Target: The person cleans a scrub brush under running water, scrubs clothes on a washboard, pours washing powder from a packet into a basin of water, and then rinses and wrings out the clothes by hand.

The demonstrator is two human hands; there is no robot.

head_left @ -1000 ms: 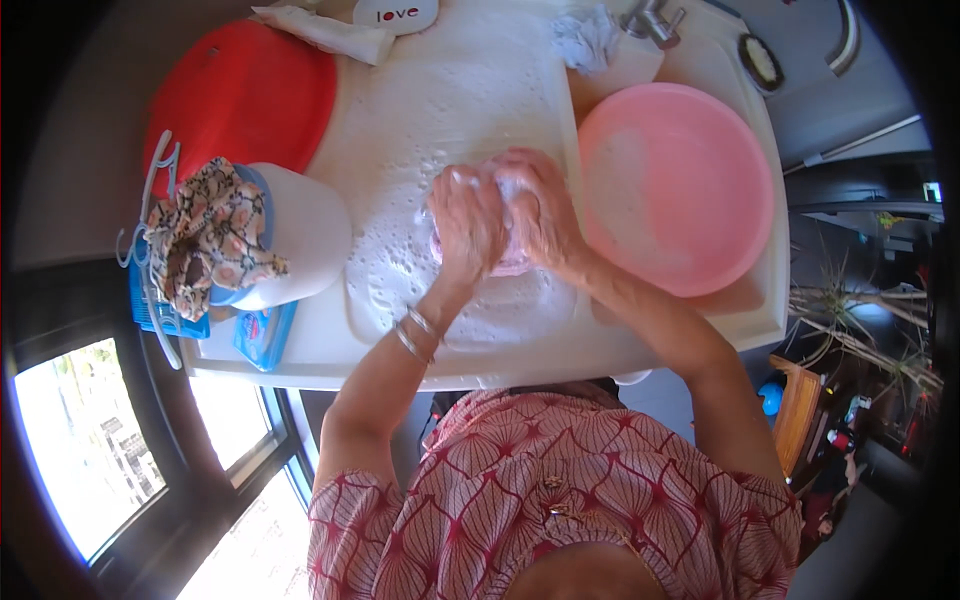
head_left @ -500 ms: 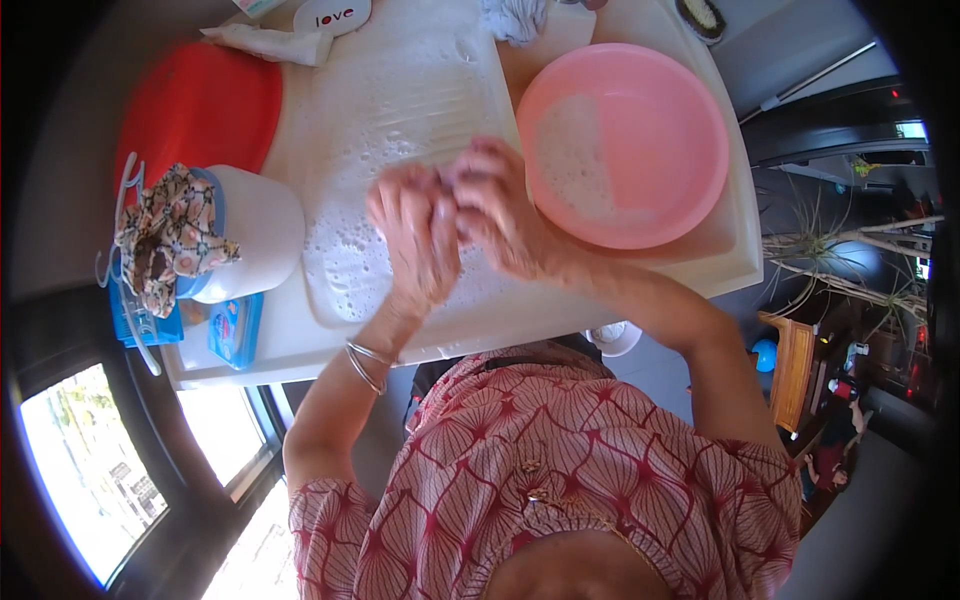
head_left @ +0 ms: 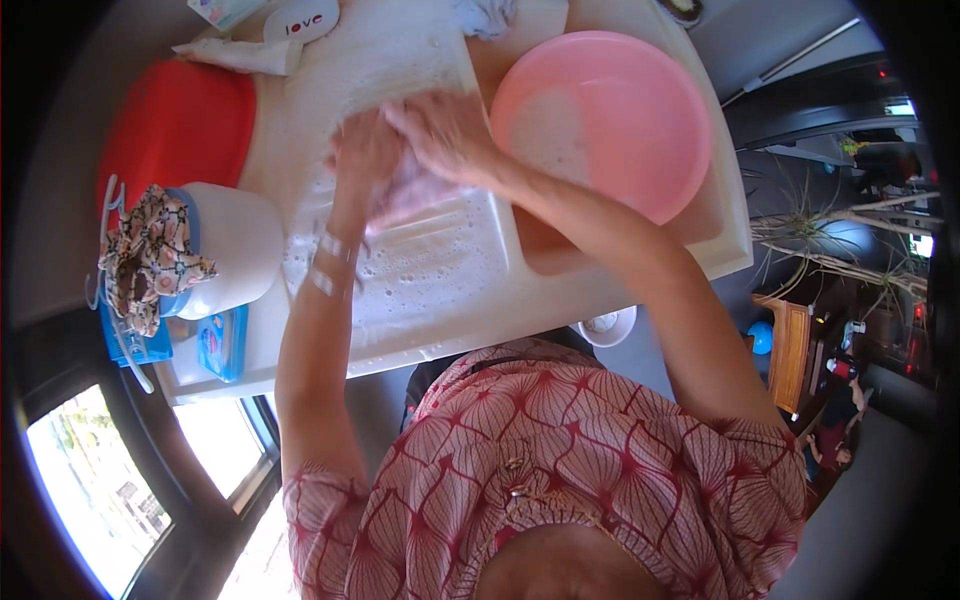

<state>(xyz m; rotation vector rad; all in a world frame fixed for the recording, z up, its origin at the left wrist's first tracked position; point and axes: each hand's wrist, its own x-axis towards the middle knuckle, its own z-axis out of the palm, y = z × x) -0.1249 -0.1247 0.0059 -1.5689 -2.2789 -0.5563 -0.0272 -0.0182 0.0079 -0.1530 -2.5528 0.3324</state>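
Observation:
Both my hands work together on a wet, pale pink-lilac cloth (head_left: 408, 190) over the ribbed white washboard (head_left: 440, 225) of the sink. My left hand (head_left: 365, 150), blurred by motion, grips the cloth, with bangles on that wrist. Against it, my right hand (head_left: 445, 135) presses down and holds the cloth, its thumb toward the left hand. Most of the fingers are hidden or smeared. Part of the cloth hangs out below the hands toward me. Soap bubbles cover the washboard around it.
At the right, a pink basin (head_left: 650, 130) with sudsy water sits in the sink well. On the left stand a red basin (head_left: 190, 120), a white bucket (head_left: 235, 240) with a patterned cloth (head_left: 155, 250) over its rim, a hanger (head_left: 140, 365) and a blue box (head_left: 222, 343).
My hands have moved away from my body, up the washboard, and slightly left. The cloth, mostly hidden in the fists before, now shows below them.

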